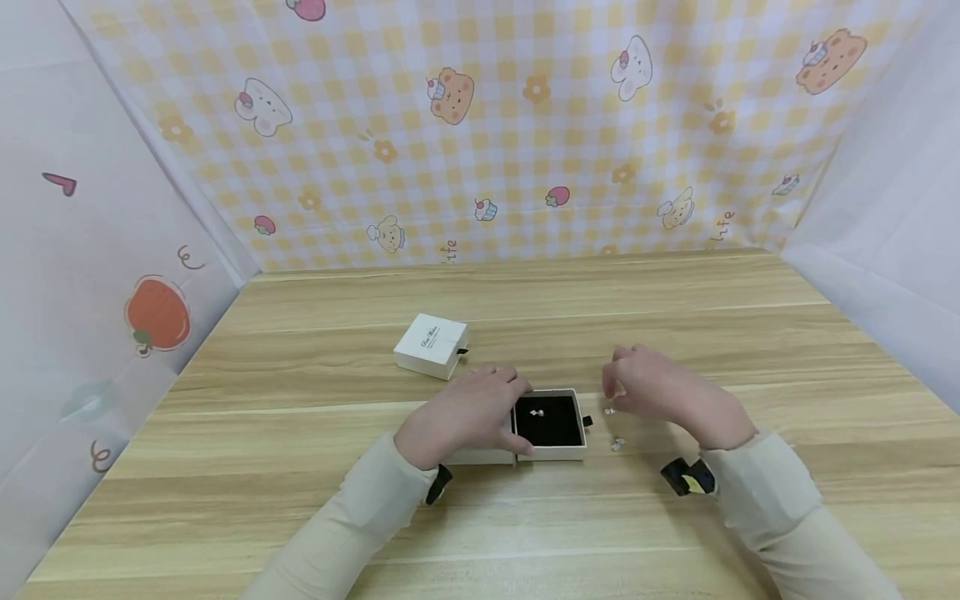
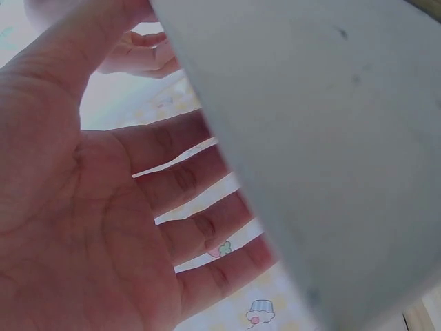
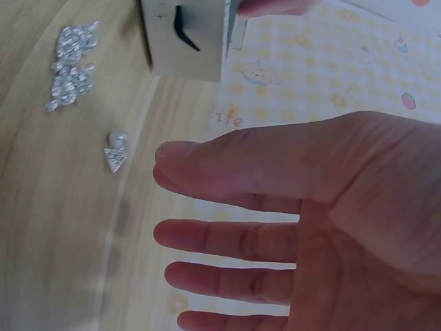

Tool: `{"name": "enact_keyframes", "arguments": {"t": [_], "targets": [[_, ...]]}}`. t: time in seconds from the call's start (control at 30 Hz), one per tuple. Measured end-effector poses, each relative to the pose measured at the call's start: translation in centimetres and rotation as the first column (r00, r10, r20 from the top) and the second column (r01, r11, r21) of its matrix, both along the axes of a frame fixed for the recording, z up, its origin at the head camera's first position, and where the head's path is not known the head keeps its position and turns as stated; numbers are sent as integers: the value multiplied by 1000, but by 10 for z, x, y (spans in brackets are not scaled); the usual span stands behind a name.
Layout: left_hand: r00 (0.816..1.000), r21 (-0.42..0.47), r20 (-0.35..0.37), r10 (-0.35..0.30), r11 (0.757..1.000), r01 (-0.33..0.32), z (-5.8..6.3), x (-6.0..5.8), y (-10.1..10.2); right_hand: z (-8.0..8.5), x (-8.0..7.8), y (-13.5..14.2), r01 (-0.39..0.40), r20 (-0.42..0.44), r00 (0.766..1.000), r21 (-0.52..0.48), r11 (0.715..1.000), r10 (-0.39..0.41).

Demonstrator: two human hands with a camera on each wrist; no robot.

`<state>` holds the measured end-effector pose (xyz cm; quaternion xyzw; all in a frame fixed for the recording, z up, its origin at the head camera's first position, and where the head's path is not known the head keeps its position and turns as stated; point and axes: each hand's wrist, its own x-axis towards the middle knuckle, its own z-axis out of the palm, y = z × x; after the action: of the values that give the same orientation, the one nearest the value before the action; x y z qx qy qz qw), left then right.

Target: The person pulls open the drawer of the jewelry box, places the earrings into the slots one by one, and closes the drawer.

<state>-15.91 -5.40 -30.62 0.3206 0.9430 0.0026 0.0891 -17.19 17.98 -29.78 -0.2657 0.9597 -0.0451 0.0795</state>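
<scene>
My left hand (image 1: 471, 410) grips a small white jewelry box (image 1: 480, 457) across its sides, with the thumb at the near edge and the fingers at the far edge. The box's drawer (image 1: 551, 453) sticks out to the right and has a black lining. On that lining lies a small sparkling earring (image 1: 537, 412). Just right of the drawer, my right hand (image 1: 651, 387) hovers low over the table, thumb and index tips close together and nothing visible between them. Below its fingers is a pearl earring (image 3: 116, 152) with a triangular sparkling part. Nearer me lies a cluster-shaped sparkling earring (image 3: 72, 63).
Behind the left hand stands a second white box (image 1: 431, 343), closed, with printed lettering and a black pull tab. A black ribbon tab (image 1: 587, 421) juts from the drawer's right end. The wooden table (image 1: 300, 517) runs back to a yellow checked cloth (image 1: 525, 150).
</scene>
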Motion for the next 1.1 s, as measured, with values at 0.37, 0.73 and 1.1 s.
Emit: {"name": "enact_keyframes", "arguments": {"t": [0.37, 0.73, 1.1], "targets": [[1000, -2, 8, -3, 1000, 3, 1, 1, 0, -10, -3, 2, 72, 69, 995, 18, 997, -73], [1000, -4, 6, -4, 1000, 4, 2, 1, 0, -13, -4, 1, 76, 49, 996, 34, 997, -77], [1000, 0, 3, -4, 1000, 4, 2, 2, 0, -14, -4, 0, 60, 31, 998, 24, 998, -60]]}}
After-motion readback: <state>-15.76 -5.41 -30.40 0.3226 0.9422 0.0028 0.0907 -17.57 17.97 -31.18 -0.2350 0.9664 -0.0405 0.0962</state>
